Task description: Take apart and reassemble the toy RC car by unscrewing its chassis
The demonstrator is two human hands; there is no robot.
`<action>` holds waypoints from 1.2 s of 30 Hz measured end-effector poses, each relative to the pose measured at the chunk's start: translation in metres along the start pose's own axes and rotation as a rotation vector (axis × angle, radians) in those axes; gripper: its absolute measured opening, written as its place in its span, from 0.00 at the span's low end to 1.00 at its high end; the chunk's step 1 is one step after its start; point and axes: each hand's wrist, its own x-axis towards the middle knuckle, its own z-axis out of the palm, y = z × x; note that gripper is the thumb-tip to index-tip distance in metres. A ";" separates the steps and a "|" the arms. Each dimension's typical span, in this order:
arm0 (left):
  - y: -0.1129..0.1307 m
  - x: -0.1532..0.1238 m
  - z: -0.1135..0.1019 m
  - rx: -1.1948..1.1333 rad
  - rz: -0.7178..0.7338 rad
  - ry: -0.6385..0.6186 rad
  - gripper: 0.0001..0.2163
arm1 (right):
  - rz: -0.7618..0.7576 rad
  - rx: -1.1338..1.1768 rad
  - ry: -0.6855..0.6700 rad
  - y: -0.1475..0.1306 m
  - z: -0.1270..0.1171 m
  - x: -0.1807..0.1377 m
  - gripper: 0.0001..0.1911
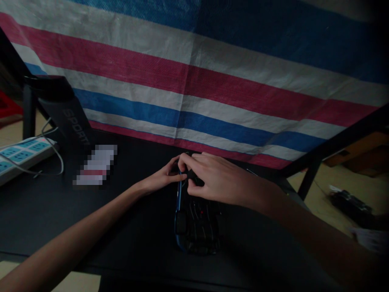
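A dark toy car with blue trim [196, 227] lies on the black table [45, 215], its near end toward me. My left hand [162, 178] reaches to the car's far left corner, fingers curled against its edge. My right hand [217, 178] rests over the car's far end, fingers bent and pinched on a small dark part there. What the fingertips grip is too dark to make out.
A dark bottle marked SPORT [65, 115] stands at the back left. A white and teal power strip [21, 156] with a cable lies at the left edge. A blurred white card [96, 165] lies beside the bottle. A striped tarp [212, 81] hangs behind. The table's right edge drops to the floor.
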 end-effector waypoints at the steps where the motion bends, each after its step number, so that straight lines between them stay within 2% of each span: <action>1: 0.000 0.000 0.000 -0.005 -0.006 0.001 0.43 | 0.018 -0.012 -0.002 0.000 0.001 0.000 0.06; 2: -0.001 0.000 0.000 -0.009 -0.012 0.002 0.44 | 0.047 -0.024 -0.007 0.000 0.001 0.001 0.04; 5: -0.001 0.000 0.000 -0.016 -0.008 0.006 0.44 | 0.115 -0.019 -0.029 0.002 0.003 0.002 0.08; 8: -0.002 0.001 -0.001 0.005 0.014 -0.001 0.42 | 0.066 0.040 -0.035 0.003 0.002 0.002 0.05; 12: -0.002 0.001 -0.002 0.032 0.025 0.002 0.42 | 0.002 0.040 0.014 0.001 0.002 -0.001 0.09; 14: -0.002 0.000 -0.002 0.026 0.016 0.000 0.42 | 0.036 -0.003 0.021 0.000 0.003 -0.001 0.05; 17: -0.003 0.000 -0.002 0.038 0.007 0.012 0.43 | 0.089 -0.007 -0.013 0.001 0.004 0.000 0.09; 19: -0.003 0.001 -0.002 0.053 0.017 0.016 0.42 | 0.062 0.042 -0.022 0.002 0.002 0.000 0.06; 21: -0.003 0.001 -0.002 0.045 0.027 -0.003 0.41 | 0.038 0.079 -0.009 0.003 0.001 0.000 0.09; 27: 0.001 0.001 0.000 0.018 -0.006 0.007 0.43 | 0.120 0.012 -0.014 0.006 0.003 0.002 0.10; 30: 0.002 0.001 0.000 0.021 -0.005 0.009 0.42 | 0.075 0.030 0.005 0.006 0.004 0.001 0.07; 33: 0.001 0.001 -0.001 0.031 0.013 -0.004 0.39 | 0.015 0.012 0.056 0.003 0.005 0.000 0.11; 36: 0.002 0.001 -0.001 0.056 0.023 0.008 0.36 | 0.035 -0.060 0.084 0.002 0.009 0.002 0.11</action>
